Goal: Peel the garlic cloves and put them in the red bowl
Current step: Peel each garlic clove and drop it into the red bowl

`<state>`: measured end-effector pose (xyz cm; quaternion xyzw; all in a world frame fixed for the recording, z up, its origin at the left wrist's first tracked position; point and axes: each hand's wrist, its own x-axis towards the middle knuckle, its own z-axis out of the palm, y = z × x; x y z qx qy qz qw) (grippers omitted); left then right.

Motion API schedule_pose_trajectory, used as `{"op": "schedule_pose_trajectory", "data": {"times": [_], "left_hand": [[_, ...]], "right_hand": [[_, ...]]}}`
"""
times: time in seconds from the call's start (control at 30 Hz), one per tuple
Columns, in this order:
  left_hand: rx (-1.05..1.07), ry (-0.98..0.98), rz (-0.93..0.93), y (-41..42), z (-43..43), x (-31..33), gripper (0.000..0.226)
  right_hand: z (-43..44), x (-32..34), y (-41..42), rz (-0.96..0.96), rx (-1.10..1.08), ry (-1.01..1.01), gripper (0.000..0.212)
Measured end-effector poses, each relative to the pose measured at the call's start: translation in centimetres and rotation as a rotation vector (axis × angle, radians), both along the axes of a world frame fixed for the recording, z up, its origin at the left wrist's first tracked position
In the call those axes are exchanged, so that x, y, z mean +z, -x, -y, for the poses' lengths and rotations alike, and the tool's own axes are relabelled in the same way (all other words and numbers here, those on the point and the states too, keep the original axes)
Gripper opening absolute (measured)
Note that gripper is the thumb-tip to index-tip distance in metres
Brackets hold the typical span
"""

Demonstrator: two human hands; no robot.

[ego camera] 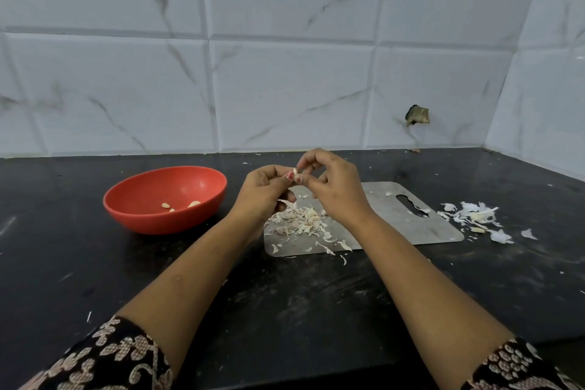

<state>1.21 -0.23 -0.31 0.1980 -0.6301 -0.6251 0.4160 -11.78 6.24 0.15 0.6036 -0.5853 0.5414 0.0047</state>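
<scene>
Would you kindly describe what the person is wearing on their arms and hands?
The left sleeve and right sleeve are black with a cream floral print, ending near the elbows. A nail on the left hand shows red polish. The right hand wears no visible ring.

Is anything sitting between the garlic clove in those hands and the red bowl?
Nothing visible does. The left hand and right hand pinch the clove above the board. The bowl stands open to the left on the counter, with only bare counter between. Three peeled cloves lie inside, leaving room.
</scene>
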Motion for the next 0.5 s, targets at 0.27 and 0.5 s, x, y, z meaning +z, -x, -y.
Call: {"op": "schedule_pose_trajectory", "data": {"times": [0.27,0.5], "left_hand": [[-0.014,0.005,0.018,-0.17,0.04,-0.03,0.012],[-0.025,0.007,0.028,-0.10,0.10,-0.18,0.013]], "right_hand": [[-0.14,-0.06,0.12,-0.041,0.013,-0.028,0.013],[-0.21,-0.12,0.43,-0.065,0.034,-0.044,0.010]]}}
